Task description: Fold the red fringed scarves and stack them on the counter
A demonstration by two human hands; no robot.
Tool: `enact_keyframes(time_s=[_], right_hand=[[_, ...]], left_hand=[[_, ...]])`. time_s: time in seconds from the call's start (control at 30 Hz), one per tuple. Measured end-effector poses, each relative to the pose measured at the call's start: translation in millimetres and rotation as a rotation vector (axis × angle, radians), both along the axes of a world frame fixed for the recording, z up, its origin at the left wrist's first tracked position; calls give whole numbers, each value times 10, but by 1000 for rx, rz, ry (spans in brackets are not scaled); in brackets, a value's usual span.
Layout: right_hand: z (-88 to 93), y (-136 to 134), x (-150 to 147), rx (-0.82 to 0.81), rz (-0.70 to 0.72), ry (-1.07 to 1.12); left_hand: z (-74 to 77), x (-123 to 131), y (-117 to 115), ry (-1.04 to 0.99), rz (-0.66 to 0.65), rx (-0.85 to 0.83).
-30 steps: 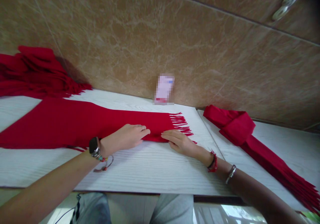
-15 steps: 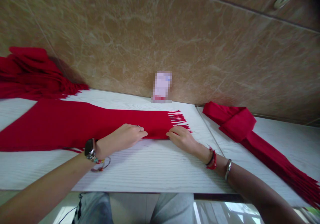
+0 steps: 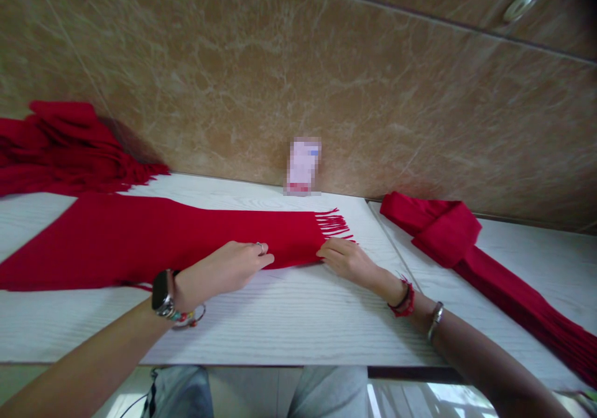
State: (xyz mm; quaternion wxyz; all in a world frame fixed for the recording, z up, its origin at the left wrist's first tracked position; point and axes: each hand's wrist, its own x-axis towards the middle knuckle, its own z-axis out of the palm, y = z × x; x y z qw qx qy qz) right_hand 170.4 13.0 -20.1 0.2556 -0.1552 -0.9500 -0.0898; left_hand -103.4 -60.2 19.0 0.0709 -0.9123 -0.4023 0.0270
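Note:
A red fringed scarf [image 3: 153, 237] lies stretched lengthwise across the white table, narrow at its fringed right end and wider to the left. My left hand [image 3: 240, 262] is closed at the scarf's near edge, with thumb and fingers pinched together over the cloth. Farther right, my right hand [image 3: 342, 256] pinches the near corner beside the fringe [image 3: 333, 222]. Its fingertips cover that corner, and part of the fringe lies behind the hand.
A crumpled red scarf [image 3: 69, 153] is heaped at the back left against the brown marbled wall [image 3: 233, 82]. On the right lies another red scarf [image 3: 448, 231], folded over itself. A blurred pinkish packet [image 3: 302, 166] leans on the wall. The white table [image 3: 261, 325] ends just before my knees.
My right hand has shifted slightly right with the scarf's corner, and the near edge there now slopes a little. My left hand stays at the same edge. The view has shifted slightly.

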Motion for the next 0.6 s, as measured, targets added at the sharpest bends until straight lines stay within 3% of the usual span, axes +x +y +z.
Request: enact_keyframes(time_s=[0.2, 0.43, 0.6], right_hand=[[-82, 69, 8, -97, -24, 162], [-47, 70, 1, -171, 45, 34], [-18, 85, 4, -254, 16, 161]], left_hand=[[2, -103, 43, -10, 70, -67], [42, -134, -8, 26, 15, -35], [27, -111, 16, 58, 25, -1]])
